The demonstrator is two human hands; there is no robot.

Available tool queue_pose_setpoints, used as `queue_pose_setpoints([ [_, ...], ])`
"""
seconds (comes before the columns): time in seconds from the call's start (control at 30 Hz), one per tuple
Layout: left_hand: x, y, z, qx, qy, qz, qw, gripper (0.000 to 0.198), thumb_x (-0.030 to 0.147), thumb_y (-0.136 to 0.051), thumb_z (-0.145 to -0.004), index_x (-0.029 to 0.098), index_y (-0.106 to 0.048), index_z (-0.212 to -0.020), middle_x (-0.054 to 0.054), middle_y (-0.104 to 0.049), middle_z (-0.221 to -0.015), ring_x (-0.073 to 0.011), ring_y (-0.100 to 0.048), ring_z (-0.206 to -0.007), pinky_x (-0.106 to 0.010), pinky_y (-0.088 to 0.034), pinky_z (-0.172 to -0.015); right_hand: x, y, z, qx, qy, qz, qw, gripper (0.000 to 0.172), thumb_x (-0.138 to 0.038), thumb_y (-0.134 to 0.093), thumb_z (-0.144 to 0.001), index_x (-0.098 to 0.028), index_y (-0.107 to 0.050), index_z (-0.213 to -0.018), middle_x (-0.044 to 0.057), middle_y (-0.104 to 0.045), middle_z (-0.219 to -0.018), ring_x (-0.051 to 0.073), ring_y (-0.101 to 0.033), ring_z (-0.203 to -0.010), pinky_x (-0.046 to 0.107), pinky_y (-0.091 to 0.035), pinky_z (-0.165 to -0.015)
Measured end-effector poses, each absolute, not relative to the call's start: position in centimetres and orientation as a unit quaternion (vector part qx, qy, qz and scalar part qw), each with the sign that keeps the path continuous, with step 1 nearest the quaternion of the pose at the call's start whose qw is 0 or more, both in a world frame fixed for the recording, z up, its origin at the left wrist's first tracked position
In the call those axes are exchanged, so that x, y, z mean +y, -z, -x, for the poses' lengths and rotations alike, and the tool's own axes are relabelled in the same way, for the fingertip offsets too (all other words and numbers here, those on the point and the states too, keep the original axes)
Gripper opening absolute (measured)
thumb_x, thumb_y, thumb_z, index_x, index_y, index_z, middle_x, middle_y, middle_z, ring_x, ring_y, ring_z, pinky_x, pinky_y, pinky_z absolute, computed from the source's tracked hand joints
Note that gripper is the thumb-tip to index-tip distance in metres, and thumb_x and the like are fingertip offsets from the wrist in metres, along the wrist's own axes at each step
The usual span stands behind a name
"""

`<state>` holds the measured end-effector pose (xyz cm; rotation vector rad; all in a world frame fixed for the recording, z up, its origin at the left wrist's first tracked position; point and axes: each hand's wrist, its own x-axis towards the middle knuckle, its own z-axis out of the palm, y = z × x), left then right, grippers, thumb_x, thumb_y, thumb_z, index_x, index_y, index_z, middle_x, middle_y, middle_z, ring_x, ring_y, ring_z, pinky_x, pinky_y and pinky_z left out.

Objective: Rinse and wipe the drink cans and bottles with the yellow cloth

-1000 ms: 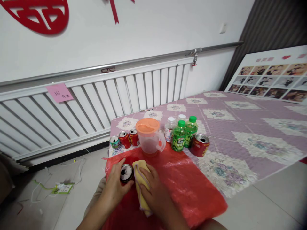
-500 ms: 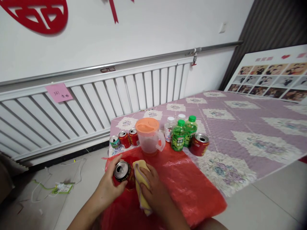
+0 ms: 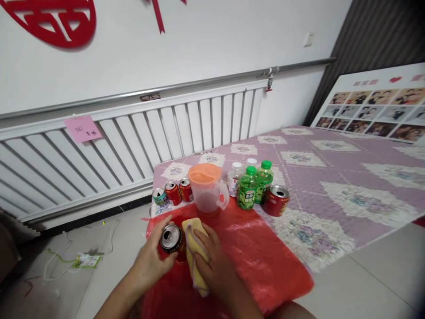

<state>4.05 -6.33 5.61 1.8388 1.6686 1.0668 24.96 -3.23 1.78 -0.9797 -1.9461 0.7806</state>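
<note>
A drink can (image 3: 171,238) with an opened silver top and a dark rim band stands upright over the red plastic sheet (image 3: 252,257). My left hand (image 3: 156,252) is curled round its left side, thumb at the front. My right hand (image 3: 210,257) grips a folded yellow cloth (image 3: 195,261) with a purple edge, close against the can's right side. Whether the cloth presses on the can is hard to tell. Just beyond the hands stands a clear pitcher (image 3: 206,195) with an orange lid.
Left of the pitcher are a green-white can (image 3: 160,199) and two red cans (image 3: 172,193). To its right stand green-capped bottles (image 3: 247,190), white-capped bottles (image 3: 234,180) and a larger red can (image 3: 276,201). A white radiator (image 3: 142,141) lines the wall behind the patterned cover (image 3: 352,199).
The cloth and my right hand have shifted slightly up along the can's side. My left hand keeps its hold, and the other things stay put.
</note>
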Motion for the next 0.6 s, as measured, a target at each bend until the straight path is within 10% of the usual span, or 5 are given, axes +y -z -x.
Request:
queue_pose_setpoints([
  [0.6,-4.9,-4.7,-3.7,0.590,-0.312,-0.689,0.280,0.087,0.006,-0.055,-0.068,0.024,-0.026,-0.148,-0.010,-0.043,-0.147,-0.0270,-0.040,-0.138,-0.048,-0.028,-0.118,-3.1,-1.8,-25.0,-0.778,-0.294,0.418,0.367,0.051,-0.015,-0.052,-0.080,-0.021,-0.053,-0.130,0.014,-0.046,-0.143,0.026,-0.047,-0.130,0.045,-0.046,-0.106],
])
